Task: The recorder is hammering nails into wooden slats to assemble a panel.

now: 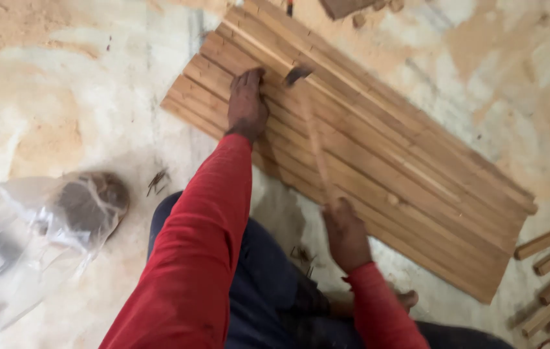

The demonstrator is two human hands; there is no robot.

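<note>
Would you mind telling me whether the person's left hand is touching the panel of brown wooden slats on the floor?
Touching. The head view shows the left hand pressed flat on the panel of brown wooden slats, fingers spread on the wood with no gap.

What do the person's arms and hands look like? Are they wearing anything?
Both arms wear long red sleeves that end at the wrists. The left hand and the right hand are bare: no gloves, and no rings or watch that I can make out. Dark blue trousers show below.
</note>
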